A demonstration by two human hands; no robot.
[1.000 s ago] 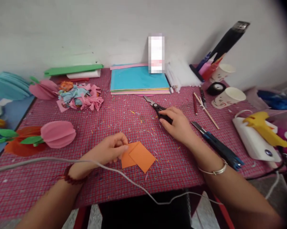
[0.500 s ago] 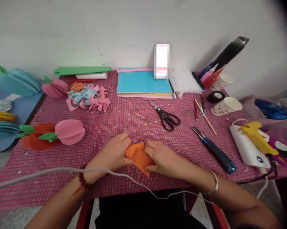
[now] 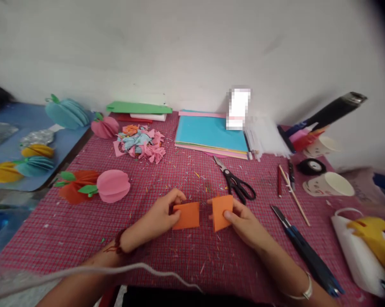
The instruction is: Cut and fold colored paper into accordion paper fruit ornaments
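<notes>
Between the thumb and fingers of my left hand [image 3: 158, 216] is an orange paper piece [image 3: 189, 215], low over the checked tablecloth. My right hand [image 3: 248, 227] pinches a second orange paper piece [image 3: 221, 208], which looks folded and is held more upright, thumb on its near face. A small gap separates the two pieces. Just behind the right hand lie black-handled scissors [image 3: 240, 185], blades pointing away to the left. To the right of that hand is a utility knife [image 3: 307, 251] with its blade showing.
A pink paper fruit [image 3: 113, 186] and an orange paper fruit [image 3: 75, 189] sit at the left. Behind them is a heap of paper scraps [image 3: 141, 143]. Coloured sheets [image 3: 208, 130] lie at the back. Paper cups [image 3: 331, 185] and a yellow glue gun [image 3: 371, 238] stand right. A pale cord [image 3: 137, 266] crosses in front.
My hands were together on crumpled-looking orange paper; now they are apart, each with its own orange piece. The view has shifted, so the table's things appear lower and further right.
</notes>
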